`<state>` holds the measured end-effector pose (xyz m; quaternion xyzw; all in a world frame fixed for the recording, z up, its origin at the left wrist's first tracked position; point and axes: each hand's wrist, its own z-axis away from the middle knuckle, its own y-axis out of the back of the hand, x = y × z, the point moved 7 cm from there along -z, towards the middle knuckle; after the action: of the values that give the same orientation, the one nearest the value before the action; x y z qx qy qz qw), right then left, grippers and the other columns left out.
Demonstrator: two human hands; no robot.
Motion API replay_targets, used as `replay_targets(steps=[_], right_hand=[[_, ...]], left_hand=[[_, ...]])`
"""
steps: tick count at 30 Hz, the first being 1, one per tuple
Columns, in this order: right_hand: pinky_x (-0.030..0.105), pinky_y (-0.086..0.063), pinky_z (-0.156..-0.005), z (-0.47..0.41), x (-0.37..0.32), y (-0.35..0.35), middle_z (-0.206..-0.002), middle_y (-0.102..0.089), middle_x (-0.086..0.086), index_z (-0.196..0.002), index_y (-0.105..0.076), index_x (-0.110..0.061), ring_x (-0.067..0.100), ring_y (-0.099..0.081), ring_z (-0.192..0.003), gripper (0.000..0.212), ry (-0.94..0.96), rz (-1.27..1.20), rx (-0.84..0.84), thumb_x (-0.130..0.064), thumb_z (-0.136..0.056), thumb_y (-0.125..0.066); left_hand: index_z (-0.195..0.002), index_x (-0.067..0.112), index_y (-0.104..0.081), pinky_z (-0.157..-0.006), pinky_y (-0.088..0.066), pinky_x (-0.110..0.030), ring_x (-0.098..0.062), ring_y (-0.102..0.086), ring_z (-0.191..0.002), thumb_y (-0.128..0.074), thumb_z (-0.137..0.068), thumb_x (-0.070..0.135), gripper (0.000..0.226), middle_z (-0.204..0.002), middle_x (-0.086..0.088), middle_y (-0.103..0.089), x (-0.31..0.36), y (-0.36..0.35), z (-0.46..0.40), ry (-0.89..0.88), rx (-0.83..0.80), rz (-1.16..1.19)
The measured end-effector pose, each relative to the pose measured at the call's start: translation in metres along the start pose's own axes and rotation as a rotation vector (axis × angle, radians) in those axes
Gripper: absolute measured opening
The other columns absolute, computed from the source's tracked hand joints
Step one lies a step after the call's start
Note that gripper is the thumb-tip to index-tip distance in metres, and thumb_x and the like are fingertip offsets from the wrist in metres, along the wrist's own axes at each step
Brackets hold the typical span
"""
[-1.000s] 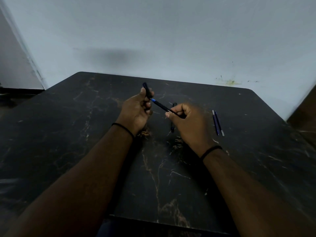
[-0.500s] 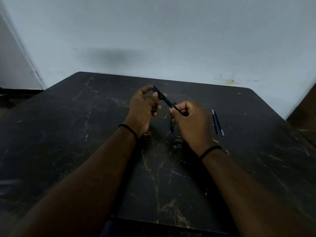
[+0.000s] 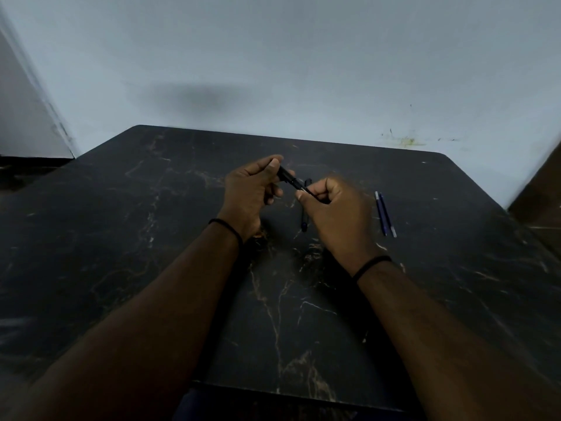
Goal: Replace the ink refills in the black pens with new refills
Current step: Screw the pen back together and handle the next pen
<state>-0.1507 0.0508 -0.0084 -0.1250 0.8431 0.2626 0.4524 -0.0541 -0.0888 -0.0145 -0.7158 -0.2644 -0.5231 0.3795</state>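
Note:
A black pen (image 3: 294, 183) is held above the middle of the dark marble table (image 3: 121, 238), slanting from upper left to lower right. My left hand (image 3: 252, 192) pinches its upper end between thumb and fingers. My right hand (image 3: 334, 214) grips its lower end. The two pen parts appear joined, and no blue refill shows between them. A second black pen (image 3: 304, 221) lies on the table beneath my hands, partly hidden by them. Two blue refills (image 3: 385, 214) lie side by side to the right of my right hand.
A pale wall (image 3: 273, 71) runs along the table's far edge. The table's near edge (image 3: 288, 393) lies between my forearms. A brown surface (image 3: 540, 189) shows at the far right.
The pen's two parts were apart with a blue refill showing between them; they have been pushed together. My left hand has moved right toward my right hand.

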Motion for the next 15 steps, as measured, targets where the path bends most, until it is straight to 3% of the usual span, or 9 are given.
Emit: replay_targets(steps=[6, 10, 15], right_hand=[[0.027, -0.049, -0.052, 0.000, -0.001, 0.001, -0.063, -0.068, -0.003, -0.070, -0.067, -0.019, 0.004, -0.057, -0.053, 0.019, -0.029, -0.026, -0.006, -0.021, -0.087, -0.076], [0.034, -0.052, -0.055, 0.002, -0.002, 0.003, -0.063, -0.069, 0.001, -0.073, -0.068, -0.013, 0.015, -0.062, -0.056, 0.017, -0.019, -0.032, 0.012, -0.019, -0.087, -0.077], [0.033, -0.052, -0.060, -0.001, 0.000, 0.008, -0.063, -0.066, -0.005, -0.073, -0.066, -0.018, 0.009, -0.059, -0.057, 0.019, -0.038, -0.003, 0.033, -0.025, -0.088, -0.074]], left_hand=[[-0.119, 0.001, -0.064, -0.043, -0.040, -0.018, -0.010, -0.051, -0.050, -0.055, -0.098, 0.011, 0.025, -0.101, -0.023, -0.071, -0.003, 0.000, 0.001, 0.007, 0.010, -0.034], [-0.119, 0.001, -0.065, -0.044, -0.040, -0.019, -0.011, -0.051, -0.051, -0.056, -0.098, 0.011, 0.026, -0.104, -0.028, -0.068, -0.006, 0.000, 0.000, 0.006, -0.002, -0.044], [-0.130, 0.009, -0.059, -0.049, -0.045, -0.020, -0.011, -0.058, -0.057, -0.055, -0.099, 0.018, 0.033, -0.099, -0.011, -0.073, -0.005, -0.010, 0.003, -0.044, -0.021, -0.102]])
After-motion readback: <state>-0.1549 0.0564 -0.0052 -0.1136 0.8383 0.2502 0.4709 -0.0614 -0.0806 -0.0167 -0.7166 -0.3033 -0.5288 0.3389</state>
